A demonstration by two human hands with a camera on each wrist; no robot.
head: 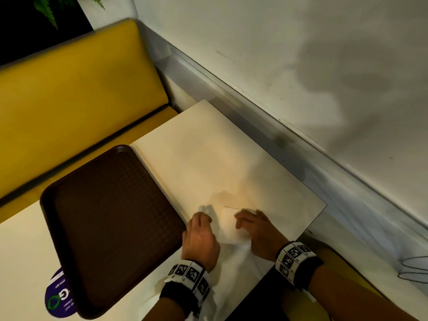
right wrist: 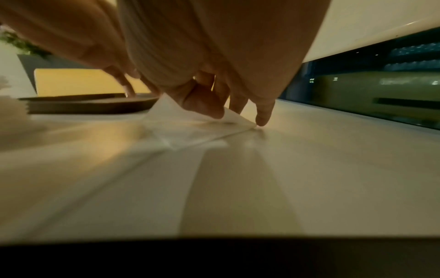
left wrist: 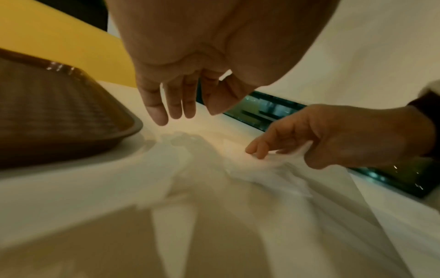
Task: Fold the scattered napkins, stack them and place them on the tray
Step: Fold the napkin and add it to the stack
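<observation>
Folding step: right hand (right wrist: 221, 105) pinches napkin (right wrist: 190, 129) corner on worktop (head: 208, 158) beside tray (head: 111, 216); left hand (left wrist: 171, 97) relaxed above, probably steadying. Next: lay corner over, crease.

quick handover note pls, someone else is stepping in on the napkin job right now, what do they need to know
Right hand: thumb and fingers pinch a corner of a white napkin lying on the table, lifting that corner.
Left hand: fingers relaxed, hovering just above the table beside the napkin, holding nothing.
Tray: brown, at the left of the table, nothing on it.
More white napkins lie loose near the table's front edge, between the wrists.
Done: no finished stack is visible.
Left: finish this fold, fold the others, stack them, set the stack on the tray.
</observation>
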